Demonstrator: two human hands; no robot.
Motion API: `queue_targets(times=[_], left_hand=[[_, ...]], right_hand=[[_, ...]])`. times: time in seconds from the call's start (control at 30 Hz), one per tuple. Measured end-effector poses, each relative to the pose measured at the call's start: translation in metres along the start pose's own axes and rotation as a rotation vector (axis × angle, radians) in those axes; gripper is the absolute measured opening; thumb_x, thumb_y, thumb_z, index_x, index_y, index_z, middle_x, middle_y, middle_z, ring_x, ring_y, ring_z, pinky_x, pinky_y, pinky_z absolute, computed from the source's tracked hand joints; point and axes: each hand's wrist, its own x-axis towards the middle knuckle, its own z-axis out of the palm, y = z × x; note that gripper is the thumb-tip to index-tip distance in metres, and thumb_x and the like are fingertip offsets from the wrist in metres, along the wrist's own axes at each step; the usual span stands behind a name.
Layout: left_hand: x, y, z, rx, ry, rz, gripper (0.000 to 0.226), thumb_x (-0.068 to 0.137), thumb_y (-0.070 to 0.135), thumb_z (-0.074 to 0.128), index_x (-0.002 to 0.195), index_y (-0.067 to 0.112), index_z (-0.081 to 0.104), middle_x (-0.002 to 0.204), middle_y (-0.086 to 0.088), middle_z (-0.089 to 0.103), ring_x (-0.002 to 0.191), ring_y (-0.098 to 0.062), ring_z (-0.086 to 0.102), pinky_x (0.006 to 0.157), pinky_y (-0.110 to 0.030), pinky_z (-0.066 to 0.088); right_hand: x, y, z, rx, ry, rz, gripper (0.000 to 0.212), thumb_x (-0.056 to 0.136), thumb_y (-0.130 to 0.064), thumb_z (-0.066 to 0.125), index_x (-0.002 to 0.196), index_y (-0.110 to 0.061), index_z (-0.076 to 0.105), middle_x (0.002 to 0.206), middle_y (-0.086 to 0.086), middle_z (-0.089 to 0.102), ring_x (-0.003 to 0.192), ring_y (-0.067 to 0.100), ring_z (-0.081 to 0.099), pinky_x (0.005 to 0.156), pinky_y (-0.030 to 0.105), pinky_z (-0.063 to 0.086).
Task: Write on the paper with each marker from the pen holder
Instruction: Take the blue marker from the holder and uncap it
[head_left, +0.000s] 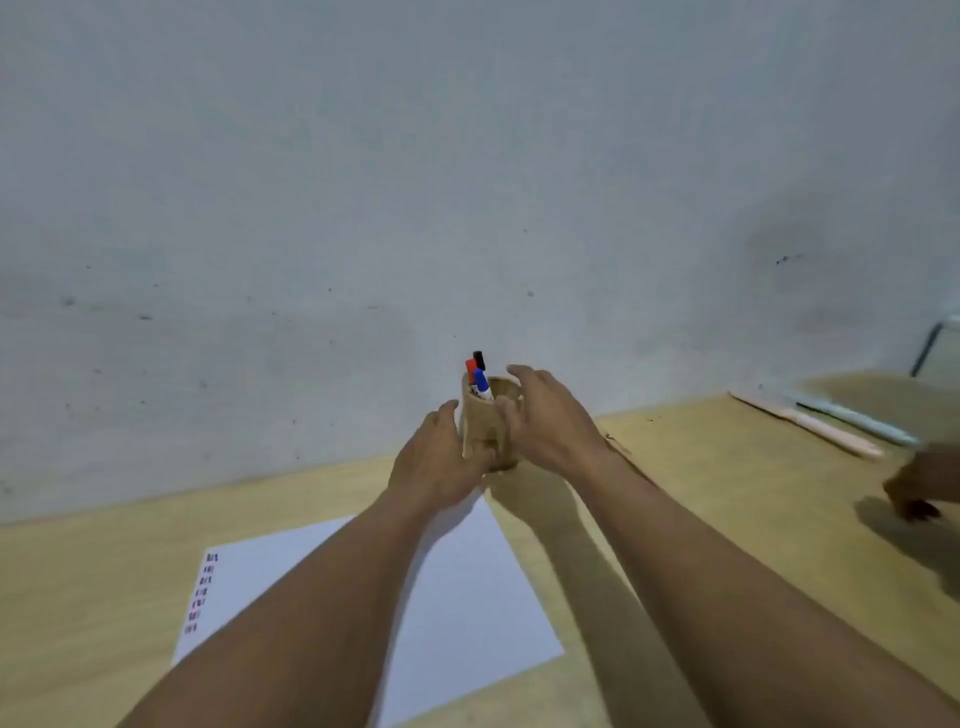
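A tan wooden pen holder (485, 421) stands near the wall on the table. Three markers stick out of its top: a black-capped marker (479, 359), a red-capped marker (470, 370) and a blue-capped marker (482, 385). My left hand (441, 457) wraps the holder's left side and base. My right hand (545, 415) is at its right rim, fingers spread, apparently touching it. A white sheet of paper (457, 587) lies in front, with short red and blue marks (201, 592) down its left edge. My forearms cover part of the sheet.
The wooden table (701, 493) meets a grey wall at the back. At the far right lie two pale pens (826, 421), and another person's hand (919, 483) rests on the table. A metal chair leg (927, 348) shows at the right edge.
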Motion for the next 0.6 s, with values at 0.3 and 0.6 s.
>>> queue_targets(times=[0.3, 0.6], left_hand=[[0.028, 0.0, 0.033, -0.187, 0.077, -0.083, 0.039, 0.084, 0.038, 0.064, 0.119, 0.026, 0.052, 0.107, 0.005, 0.066, 0.088, -0.017, 0.061, 0.061, -0.025, 0.042], [0.025, 0.0, 0.035, -0.175, 0.077, -0.079, 0.049, 0.078, 0.002, 0.056, 0.125, 0.016, 0.05, 0.106, 0.0, 0.063, 0.087, -0.02, 0.055, 0.069, -0.029, 0.042]], right_hand=[[0.021, 0.005, 0.024, -0.026, 0.096, 0.01, 0.037, 0.1, -0.044, 0.052, 0.125, -0.024, 0.071, 0.126, 0.008, 0.065, 0.121, 0.029, 0.052, 0.097, 0.046, 0.05], [0.032, 0.004, 0.034, 0.103, 0.187, 0.141, 0.031, 0.095, -0.045, 0.06, 0.103, -0.024, 0.081, 0.11, 0.002, 0.074, 0.114, 0.028, 0.054, 0.093, 0.049, 0.048]])
